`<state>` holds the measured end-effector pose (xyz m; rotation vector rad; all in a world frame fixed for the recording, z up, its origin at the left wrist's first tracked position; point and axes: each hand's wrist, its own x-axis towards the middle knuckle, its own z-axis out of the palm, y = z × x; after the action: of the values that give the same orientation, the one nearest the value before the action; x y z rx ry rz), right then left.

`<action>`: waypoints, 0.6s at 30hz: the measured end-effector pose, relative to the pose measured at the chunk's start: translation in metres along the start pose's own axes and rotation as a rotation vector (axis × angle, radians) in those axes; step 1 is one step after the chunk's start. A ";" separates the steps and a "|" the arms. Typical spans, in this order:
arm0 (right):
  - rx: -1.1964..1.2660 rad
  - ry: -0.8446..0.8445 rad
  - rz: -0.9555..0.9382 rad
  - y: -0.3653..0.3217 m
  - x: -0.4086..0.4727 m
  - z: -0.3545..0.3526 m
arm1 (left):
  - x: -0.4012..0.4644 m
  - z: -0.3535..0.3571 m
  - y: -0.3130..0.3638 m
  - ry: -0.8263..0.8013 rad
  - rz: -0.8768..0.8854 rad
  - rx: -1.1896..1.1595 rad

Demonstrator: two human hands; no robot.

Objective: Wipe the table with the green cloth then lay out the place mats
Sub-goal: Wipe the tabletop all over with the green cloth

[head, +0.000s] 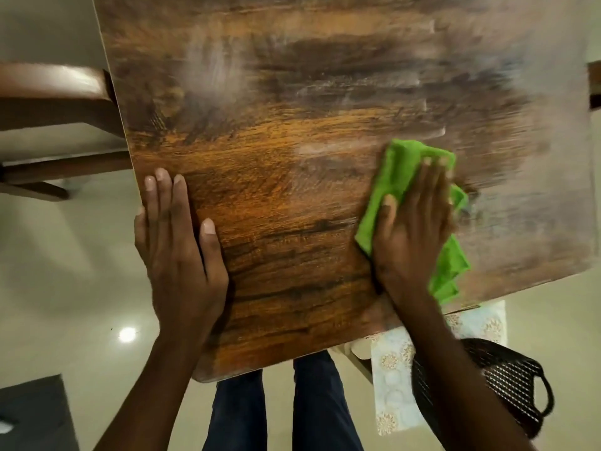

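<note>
A wooden chair (55,92) is seen at far left. The left hand (177,252) is laid flat, fingers straight, at the table (276,196) edge. The green cloth (403,177) is pressed down near the right edge under the flat right hand (409,232). Patterned place mats (393,385) are seen below the table.

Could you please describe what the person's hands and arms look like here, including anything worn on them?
Both forearms are bare as far as the frame shows, with no sleeve in view. The left hand and the right hand wear no gloves, and no rings, watch or bracelet can be seen. The fingernails are short and unpainted. Below the table edge, the person's legs are in dark blue trousers.
</note>
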<state>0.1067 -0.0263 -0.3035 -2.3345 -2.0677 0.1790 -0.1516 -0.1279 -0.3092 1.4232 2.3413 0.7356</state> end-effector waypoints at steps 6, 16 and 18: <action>-0.006 -0.116 -0.590 -0.157 -0.012 0.006 | -0.001 0.003 0.001 -0.046 0.049 0.124; 0.042 0.085 -0.213 0.015 0.135 -0.010 | -0.001 0.003 0.001 -0.052 0.043 0.161; 0.025 0.079 -0.053 0.041 0.094 -0.014 | 0.000 0.004 0.002 -0.059 0.041 0.178</action>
<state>0.1593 0.0623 -0.3005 -2.2314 -2.0755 0.1092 -0.1480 -0.1265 -0.3113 1.5480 2.3890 0.4988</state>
